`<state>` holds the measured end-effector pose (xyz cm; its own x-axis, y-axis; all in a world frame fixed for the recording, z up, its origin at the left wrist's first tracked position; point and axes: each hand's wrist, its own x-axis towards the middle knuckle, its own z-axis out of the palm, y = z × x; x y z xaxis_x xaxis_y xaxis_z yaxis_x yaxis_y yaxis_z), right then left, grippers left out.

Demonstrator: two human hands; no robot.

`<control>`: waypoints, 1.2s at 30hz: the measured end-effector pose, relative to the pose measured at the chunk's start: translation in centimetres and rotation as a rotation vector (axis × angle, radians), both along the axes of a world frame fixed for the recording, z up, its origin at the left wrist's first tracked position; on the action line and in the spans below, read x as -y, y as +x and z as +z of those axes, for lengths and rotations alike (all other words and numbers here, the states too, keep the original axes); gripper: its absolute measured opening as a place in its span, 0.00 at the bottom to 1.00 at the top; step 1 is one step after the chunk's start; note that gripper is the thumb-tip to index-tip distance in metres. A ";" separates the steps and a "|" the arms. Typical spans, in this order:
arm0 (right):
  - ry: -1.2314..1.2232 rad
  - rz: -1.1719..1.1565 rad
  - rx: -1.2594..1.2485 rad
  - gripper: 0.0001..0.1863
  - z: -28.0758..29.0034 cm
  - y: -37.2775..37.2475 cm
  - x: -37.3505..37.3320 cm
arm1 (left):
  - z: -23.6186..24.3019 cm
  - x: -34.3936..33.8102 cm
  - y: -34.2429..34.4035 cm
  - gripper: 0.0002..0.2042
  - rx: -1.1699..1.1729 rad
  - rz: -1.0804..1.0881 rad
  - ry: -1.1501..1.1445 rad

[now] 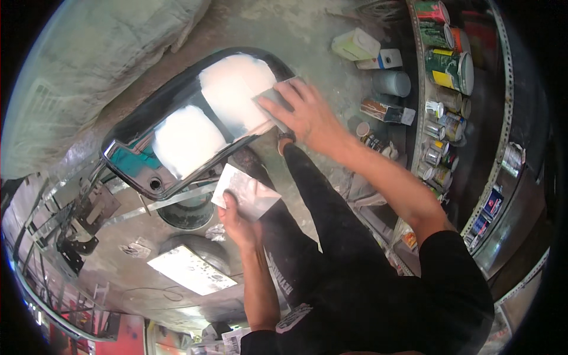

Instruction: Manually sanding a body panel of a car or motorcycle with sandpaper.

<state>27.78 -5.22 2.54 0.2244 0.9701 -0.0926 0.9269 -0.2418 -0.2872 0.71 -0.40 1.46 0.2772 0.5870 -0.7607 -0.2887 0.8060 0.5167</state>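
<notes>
A long dark panel [112,149] with rounded corners lies raised above the floor, bearing two broad white coated patches [186,141] and a teal area at its left end. My right hand [293,109] grips a thin grey flat piece [265,102] against the right white patch at the panel's right edge; whether it is a pad or a spreader I cannot tell. My left hand [235,218] holds a pale square flat piece [247,186] below the panel, with the thumb over it and the other fingers mostly hidden.
Shelves [421,71] of paint cans line the right. Jugs and containers [355,44] stand on the floor beside them. A metal stand [160,204] is under the panel, near a bucket [186,216] and a white sheet [192,269]. A draped cover [83,71] fills the upper left.
</notes>
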 end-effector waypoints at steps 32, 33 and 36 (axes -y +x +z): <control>0.173 -0.137 -0.638 0.27 5.7 -4.9 8.3 | 3.7 1.1 7.5 0.20 -0.030 -0.036 0.078; 0.117 -0.111 -0.514 0.27 4.7 -4.3 9.0 | 3.9 0.8 7.6 0.20 -0.034 -0.039 0.082; 0.006 -0.078 -0.388 0.27 3.7 -3.5 10.8 | 4.0 -0.1 6.3 0.21 -0.053 -0.037 0.114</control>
<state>24.24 -15.99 6.28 0.2464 0.9524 -0.1797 0.7284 -0.3042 -0.6140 7.06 -0.28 5.43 0.2615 0.6607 -0.7037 -0.2292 0.7507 0.6197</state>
